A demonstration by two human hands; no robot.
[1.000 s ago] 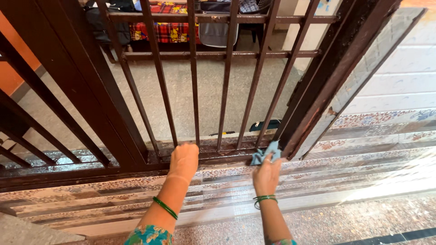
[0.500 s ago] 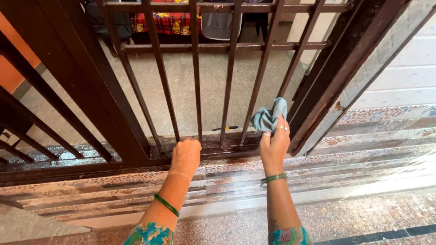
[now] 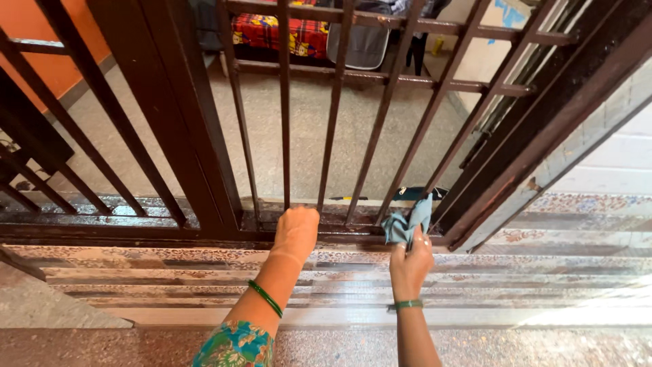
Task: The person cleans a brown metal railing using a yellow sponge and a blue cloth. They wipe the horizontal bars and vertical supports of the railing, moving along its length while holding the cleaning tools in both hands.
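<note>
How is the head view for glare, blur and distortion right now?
Head view: strong glare washes out the glossy sill at lower right; wide-angle lens splays the gate bars outward; right hand and cloth are sharp enough, left hand evenly lit; room behind is dimmer.

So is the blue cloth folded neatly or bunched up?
Bunched up. The cloth is crumpled in the right hand, pressed near the gate bottom rail.

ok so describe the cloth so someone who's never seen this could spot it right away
Find the dark brown barred metal gate and follow its bottom rail toward the right. There the right hand grips a small crumpled cloth against the bars, the only soft, pale blue-grey thing among brown metal.
</note>
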